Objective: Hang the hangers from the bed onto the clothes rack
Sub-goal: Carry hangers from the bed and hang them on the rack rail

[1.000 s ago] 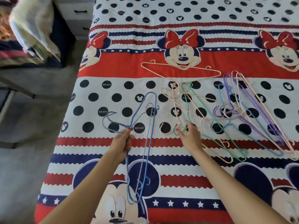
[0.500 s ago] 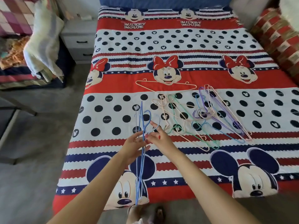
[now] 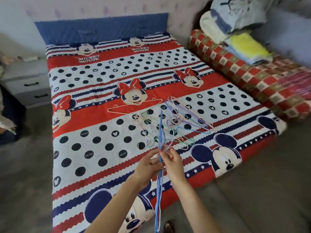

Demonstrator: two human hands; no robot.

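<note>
I have both hands together at about 6 o'clock, just off the foot of the bed. My left hand (image 3: pixel 148 163) curls its fingers round the blue hangers (image 3: pixel 159 190), which hang edge-on to me, hooks up and bodies trailing down toward the floor; held vertical like that, I judge, so they stay bunched as one and don't snag each other. My right hand (image 3: pixel 170 159) pinches the same bundle just under the hooks with thumb and fingertips, probably squaring the hooks up so they slip over a rail together.

Beyond my hands, toward 12 o'clock, the loose hangers (image 3: pixel 178 121) lie tangled flat on the bed (image 3: pixel 87 118): peach, green, purple and pale blue overlapping, with one peach hanger (image 3: pixel 134 108) lying a little apart at 11 o'clock. They are left there because my hands are full.

Farther out, a nightstand (image 3: pixel 25 81) sits at 10 o'clock and folded bedding (image 3: pixel 235 31) is piled at 2 o'clock. I can't see the clothes rack at all.
</note>
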